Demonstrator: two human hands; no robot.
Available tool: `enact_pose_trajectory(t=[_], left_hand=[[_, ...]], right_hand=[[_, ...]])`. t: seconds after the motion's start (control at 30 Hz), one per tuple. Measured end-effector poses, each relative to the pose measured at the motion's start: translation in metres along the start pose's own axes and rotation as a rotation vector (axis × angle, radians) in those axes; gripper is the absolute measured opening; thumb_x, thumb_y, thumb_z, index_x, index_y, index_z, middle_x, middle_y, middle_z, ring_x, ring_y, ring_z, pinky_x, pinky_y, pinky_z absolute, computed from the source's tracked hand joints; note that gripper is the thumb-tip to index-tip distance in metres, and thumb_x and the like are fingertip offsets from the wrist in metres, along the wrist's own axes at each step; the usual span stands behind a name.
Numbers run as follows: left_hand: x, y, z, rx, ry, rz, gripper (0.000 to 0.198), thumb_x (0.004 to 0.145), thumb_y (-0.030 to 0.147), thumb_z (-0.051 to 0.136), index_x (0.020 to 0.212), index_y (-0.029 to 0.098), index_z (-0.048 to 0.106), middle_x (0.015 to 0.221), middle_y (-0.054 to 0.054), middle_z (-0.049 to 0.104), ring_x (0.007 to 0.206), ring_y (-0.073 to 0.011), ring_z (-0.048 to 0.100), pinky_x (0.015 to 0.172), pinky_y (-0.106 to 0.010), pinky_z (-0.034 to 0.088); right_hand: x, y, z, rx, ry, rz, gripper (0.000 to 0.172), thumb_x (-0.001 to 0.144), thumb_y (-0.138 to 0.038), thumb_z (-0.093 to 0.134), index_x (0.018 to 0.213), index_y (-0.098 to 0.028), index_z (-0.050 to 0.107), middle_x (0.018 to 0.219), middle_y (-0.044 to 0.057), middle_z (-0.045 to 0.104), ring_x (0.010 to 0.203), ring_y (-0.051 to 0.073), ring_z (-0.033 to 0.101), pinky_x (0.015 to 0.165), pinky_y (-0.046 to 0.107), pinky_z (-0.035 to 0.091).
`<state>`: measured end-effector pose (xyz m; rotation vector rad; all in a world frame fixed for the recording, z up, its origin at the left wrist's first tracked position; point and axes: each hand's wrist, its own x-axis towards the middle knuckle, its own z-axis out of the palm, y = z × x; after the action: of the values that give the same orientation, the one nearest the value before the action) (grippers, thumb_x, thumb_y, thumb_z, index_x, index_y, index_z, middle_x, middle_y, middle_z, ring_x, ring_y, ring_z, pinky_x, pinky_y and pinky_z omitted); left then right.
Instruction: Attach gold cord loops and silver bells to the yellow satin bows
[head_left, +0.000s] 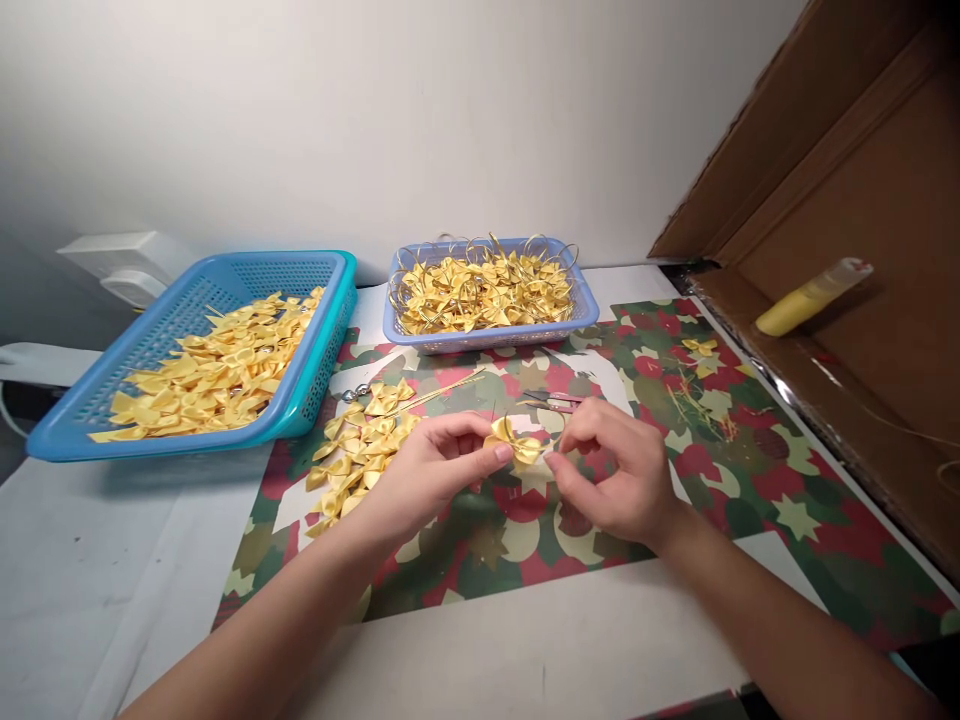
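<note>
Presently, a yellow bow (pixel 528 450) is held in the closed pinch of the left hand (pixel 439 462), above the patterned sheet (pixel 487 560) on the bench (pixel 67 540). The fingertips of the right hand (pixel 619 468) are drawn nearly together beside it; whether anything is held there cannot be told. Should the left grip be loosened, the bow could be dropped; loose bows (pixel 367 455) could be scattered by a sweeping left forearm.

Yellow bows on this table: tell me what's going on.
The person's left hand holds one yellow bow above the patterned sheet; the right hand is close at the bow's right side. Loose bows lie near the left hand. The left basket and the back basket each hold a heap of bows.
</note>
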<state>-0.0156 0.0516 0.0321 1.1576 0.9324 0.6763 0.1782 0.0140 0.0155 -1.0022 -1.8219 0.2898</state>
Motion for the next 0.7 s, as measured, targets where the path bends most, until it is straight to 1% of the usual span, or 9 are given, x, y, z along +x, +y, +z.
enact_pose_trajectory(t=[0.1, 0.23, 0.3, 0.37, 0.5, 0.6, 0.7], left_hand=[[-0.001, -0.004, 0.004, -0.006, 0.053, 0.056, 0.014, 0.071, 0.028, 0.079, 0.068, 0.017, 0.070, 0.058, 0.004, 0.061, 0.051, -0.0059, 0.052, 0.048, -0.015, 0.043], [-0.004, -0.011, 0.007, 0.009, 0.116, 0.135, 0.007, 0.072, 0.021, 0.078, 0.072, 0.018, 0.071, 0.067, 0.002, 0.070, 0.061, -0.0087, 0.062, 0.058, -0.016, 0.052], [-0.005, -0.014, 0.007, 0.057, 0.147, 0.184, 0.006, 0.073, 0.020, 0.077, 0.074, 0.018, 0.071, 0.071, 0.001, 0.072, 0.065, -0.0106, 0.066, 0.062, -0.018, 0.054], [-0.006, -0.016, 0.008, 0.113, 0.168, 0.232, 0.004, 0.076, 0.019, 0.074, 0.075, 0.018, 0.071, 0.073, 0.001, 0.072, 0.067, -0.0114, 0.067, 0.063, -0.019, 0.055], [-0.007, -0.016, 0.010, 0.242, 0.176, 0.331, 0.003, 0.077, 0.015, 0.071, 0.076, 0.018, 0.071, 0.077, 0.000, 0.073, 0.070, -0.0119, 0.068, 0.065, -0.019, 0.055], [-0.008, -0.015, 0.011, 0.342, 0.192, 0.381, 0.006, 0.078, 0.013, 0.068, 0.075, 0.018, 0.069, 0.075, -0.001, 0.072, 0.069, -0.0128, 0.067, 0.064, -0.020, 0.055], [-0.008, -0.015, 0.010, 0.429, 0.205, 0.423, 0.006, 0.078, 0.012, 0.066, 0.075, 0.017, 0.068, 0.076, -0.002, 0.072, 0.072, -0.0143, 0.068, 0.066, -0.022, 0.055]], right_hand=[[-0.004, -0.005, 0.004, 0.045, -0.017, 0.065, 0.018, 0.075, -0.011, 0.065, 0.074, -0.021, 0.049, 0.062, -0.005, 0.048, 0.055, 0.011, 0.042, 0.053, 0.025, 0.037], [-0.007, -0.012, 0.009, 0.139, 0.001, 0.336, 0.014, 0.079, -0.018, 0.066, 0.077, -0.021, 0.052, 0.061, -0.006, 0.043, 0.053, 0.009, 0.042, 0.049, 0.022, 0.037], [-0.007, -0.015, 0.010, 0.190, 0.000, 0.426, 0.012, 0.082, -0.019, 0.062, 0.078, -0.021, 0.052, 0.061, -0.006, 0.044, 0.053, 0.009, 0.042, 0.048, 0.021, 0.037], [-0.007, -0.018, 0.012, 0.199, 0.006, 0.428, 0.011, 0.085, -0.017, 0.058, 0.078, -0.021, 0.052, 0.062, -0.006, 0.048, 0.053, 0.009, 0.044, 0.048, 0.021, 0.038], [-0.007, -0.021, 0.013, 0.139, 0.019, 0.333, 0.010, 0.087, -0.014, 0.055, 0.078, -0.020, 0.055, 0.066, -0.003, 0.057, 0.058, 0.010, 0.050, 0.052, 0.022, 0.042], [-0.007, -0.020, 0.013, 0.141, 0.006, 0.340, 0.007, 0.086, -0.016, 0.057, 0.080, -0.020, 0.055, 0.066, -0.003, 0.056, 0.058, 0.011, 0.051, 0.054, 0.023, 0.044], [-0.008, -0.018, 0.013, 0.141, -0.008, 0.365, 0.009, 0.085, -0.019, 0.058, 0.079, -0.021, 0.052, 0.063, -0.004, 0.052, 0.056, 0.011, 0.048, 0.051, 0.023, 0.043]])
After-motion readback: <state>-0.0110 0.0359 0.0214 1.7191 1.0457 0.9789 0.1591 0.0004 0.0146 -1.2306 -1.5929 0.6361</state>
